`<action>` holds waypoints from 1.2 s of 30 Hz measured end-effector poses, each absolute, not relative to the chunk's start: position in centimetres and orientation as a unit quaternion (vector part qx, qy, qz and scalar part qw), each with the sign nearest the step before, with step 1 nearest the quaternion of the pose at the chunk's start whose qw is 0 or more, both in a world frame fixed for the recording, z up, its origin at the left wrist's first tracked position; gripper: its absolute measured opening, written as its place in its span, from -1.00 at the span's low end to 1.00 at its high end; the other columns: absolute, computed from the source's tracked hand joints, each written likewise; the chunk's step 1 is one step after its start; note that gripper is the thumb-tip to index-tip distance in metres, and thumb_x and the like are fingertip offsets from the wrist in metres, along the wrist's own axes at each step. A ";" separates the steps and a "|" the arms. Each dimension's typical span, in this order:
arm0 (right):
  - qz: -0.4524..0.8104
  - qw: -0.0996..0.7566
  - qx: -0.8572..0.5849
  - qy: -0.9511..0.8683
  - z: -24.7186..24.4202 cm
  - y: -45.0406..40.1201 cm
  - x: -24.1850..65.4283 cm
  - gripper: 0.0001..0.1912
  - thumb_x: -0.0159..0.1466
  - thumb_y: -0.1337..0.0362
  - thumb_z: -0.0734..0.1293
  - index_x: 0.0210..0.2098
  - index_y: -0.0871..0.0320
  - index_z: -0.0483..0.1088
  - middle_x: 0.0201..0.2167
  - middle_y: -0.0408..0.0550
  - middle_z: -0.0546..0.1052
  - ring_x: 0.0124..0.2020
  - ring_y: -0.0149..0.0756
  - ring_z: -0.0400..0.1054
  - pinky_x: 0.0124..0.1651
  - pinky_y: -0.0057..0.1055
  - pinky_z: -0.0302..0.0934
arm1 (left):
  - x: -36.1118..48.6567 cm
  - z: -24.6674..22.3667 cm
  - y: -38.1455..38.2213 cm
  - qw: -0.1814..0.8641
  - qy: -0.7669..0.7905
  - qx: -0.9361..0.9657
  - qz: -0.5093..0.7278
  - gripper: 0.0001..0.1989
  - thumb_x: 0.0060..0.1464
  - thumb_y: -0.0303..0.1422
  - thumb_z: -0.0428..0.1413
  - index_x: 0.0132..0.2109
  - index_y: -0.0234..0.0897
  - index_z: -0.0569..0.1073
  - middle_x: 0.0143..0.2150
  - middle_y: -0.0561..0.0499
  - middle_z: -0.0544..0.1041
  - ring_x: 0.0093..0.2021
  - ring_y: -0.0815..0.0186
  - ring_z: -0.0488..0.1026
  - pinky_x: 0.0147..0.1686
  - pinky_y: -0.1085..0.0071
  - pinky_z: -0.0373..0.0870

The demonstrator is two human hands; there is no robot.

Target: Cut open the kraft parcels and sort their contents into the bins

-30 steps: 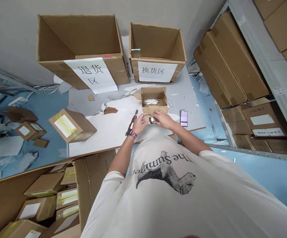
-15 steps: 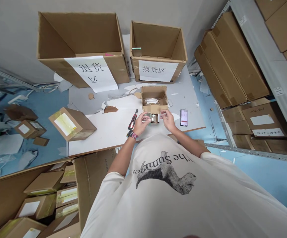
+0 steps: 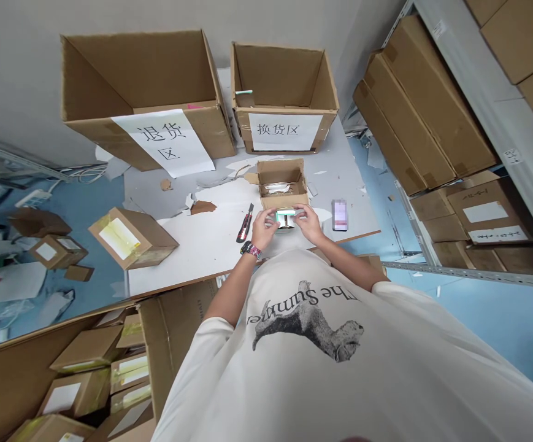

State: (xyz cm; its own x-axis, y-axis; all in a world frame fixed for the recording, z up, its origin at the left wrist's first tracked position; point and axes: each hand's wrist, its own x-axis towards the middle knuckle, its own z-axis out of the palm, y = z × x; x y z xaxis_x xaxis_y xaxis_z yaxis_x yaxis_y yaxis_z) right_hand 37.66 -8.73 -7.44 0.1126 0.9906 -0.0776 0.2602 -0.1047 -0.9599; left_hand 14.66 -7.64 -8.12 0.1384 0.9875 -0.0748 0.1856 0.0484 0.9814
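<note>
A small box (image 3: 286,221) with a white and green top flap lies between my hands, near the table's front edge. Its flap partly covers a dark opening. My left hand (image 3: 263,229) grips the box's left side with closed fingers, and a patterned band circles that wrist. On the opposite side, my right hand (image 3: 309,223) pinches the box near the flap. Just behind stands an open cardboard carton (image 3: 281,197) with white paper inside. A red and black utility knife (image 3: 245,223) rests left of my left hand, and a phone (image 3: 340,215) lies right of my right hand.
Two large open cartons, a left one (image 3: 110,138) and a right one (image 3: 330,132), stand at the table's back with paper signs. A sealed box (image 3: 156,242) sits at the left. Boxed shelving (image 3: 500,141) rises on the right. Below left, a big carton (image 3: 174,331) holds several parcels.
The small box's top earlier showed an open brownish inside; now a white and green flap lies partly across it. Both hands stay at its sides. The view has shifted slightly.
</note>
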 end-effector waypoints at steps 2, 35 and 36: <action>0.423 0.433 -0.605 -0.517 -7.3 -9.1 37.8 -0.49 0.26 0.16 0.46 0.20 0.01 0.63 0.24 0.08 0.64 -0.08 -0.17 0.60 0.03 -0.19 0.59 | 14.3 -8.1 -7.9 0.497 0.514 0.572 0.402 -0.45 0.20 -0.42 0.33 0.34 -0.15 0.63 0.24 -0.16 0.59 -0.15 0.30 0.64 -0.22 0.38 0.62; 0.278 0.156 -0.489 -0.812 -6.9 -9.0 39.6 -0.50 0.58 0.06 0.54 0.47 -0.11 0.65 0.56 0.13 0.54 0.38 0.05 0.61 0.40 -0.04 0.59 | 12.9 -11.7 -8.0 0.413 0.435 0.733 0.321 -0.37 0.39 -0.07 0.39 0.44 -0.14 0.42 0.46 -0.33 0.58 0.45 -0.14 0.61 0.37 -0.18 0.66; 0.264 0.144 -0.479 -0.825 -6.8 -9.0 39.6 -0.49 0.59 0.04 0.53 0.48 -0.11 0.64 0.57 0.14 0.53 0.34 0.04 0.62 0.37 -0.04 0.60 | 12.9 -11.7 -8.2 0.412 0.444 0.731 0.315 -0.33 0.38 -0.08 0.38 0.47 -0.16 0.40 0.45 -0.32 0.59 0.43 -0.13 0.63 0.37 -0.18 0.67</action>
State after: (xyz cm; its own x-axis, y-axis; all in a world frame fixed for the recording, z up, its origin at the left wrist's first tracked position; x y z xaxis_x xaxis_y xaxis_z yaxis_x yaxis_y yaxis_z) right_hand 39.57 -9.03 -6.82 -0.4996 0.8661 -0.0163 0.7142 0.4012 -0.5735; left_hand 12.91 -8.18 -11.72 0.4076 0.9082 0.0957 0.3885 -0.2673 0.8819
